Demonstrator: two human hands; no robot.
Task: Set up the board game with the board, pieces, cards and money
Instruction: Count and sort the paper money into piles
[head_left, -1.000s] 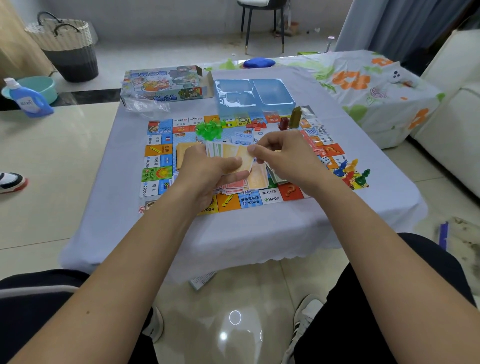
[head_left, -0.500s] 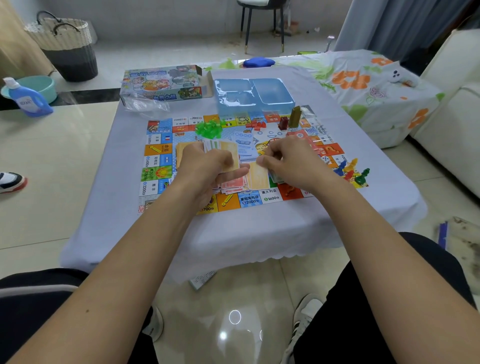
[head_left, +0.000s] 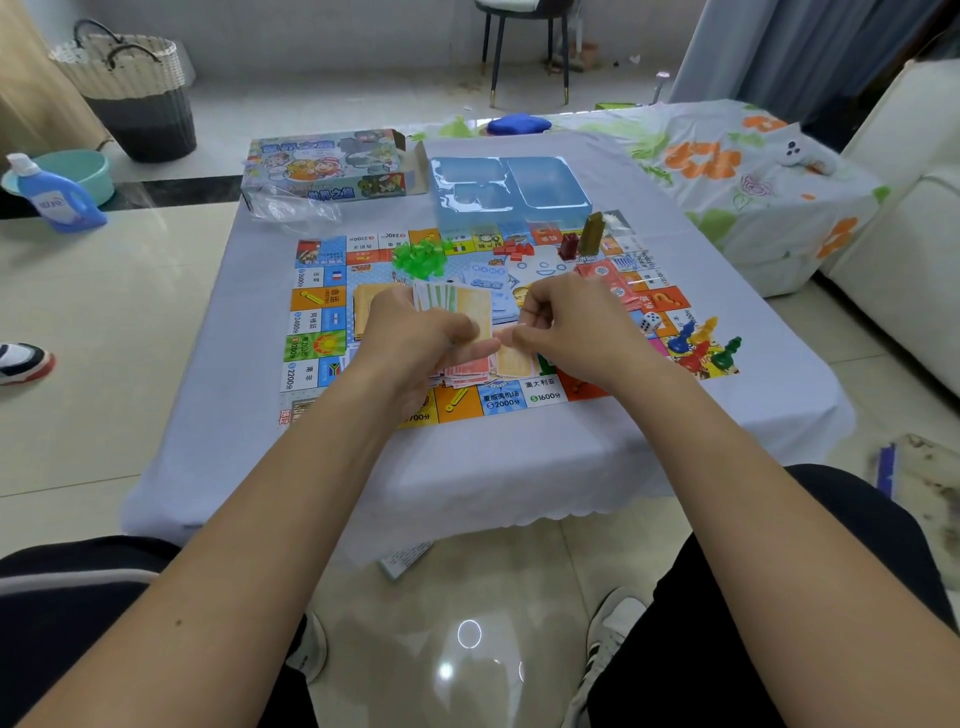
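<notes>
The colourful game board (head_left: 317, 306) lies flat on the low table. My left hand (head_left: 415, 338) grips a stack of paper money (head_left: 457, 301) above the board's middle. Beside it, my right hand (head_left: 566, 325) has its fingers curled, the fingertips at an orange note (head_left: 514, 358) that lies on the board. Pink notes (head_left: 465, 371) lie below my left hand. Green houses (head_left: 418, 257), small red houses (head_left: 514, 250), two tall hotels (head_left: 582, 241), a die (head_left: 649, 322) and coloured pawns (head_left: 704, 345) sit on the board.
The blue plastic tray (head_left: 511, 189), the game box (head_left: 327, 166) and a clear bag (head_left: 291, 205) lie at the table's far side. A floral-covered surface (head_left: 753, 176) and sofa stand right. A detergent bottle (head_left: 54, 197) and basket (head_left: 130, 88) stand left on the floor.
My right hand moved down from the stack to the board with an orange note and laid it there. My left hand with the stack dropped slightly.
</notes>
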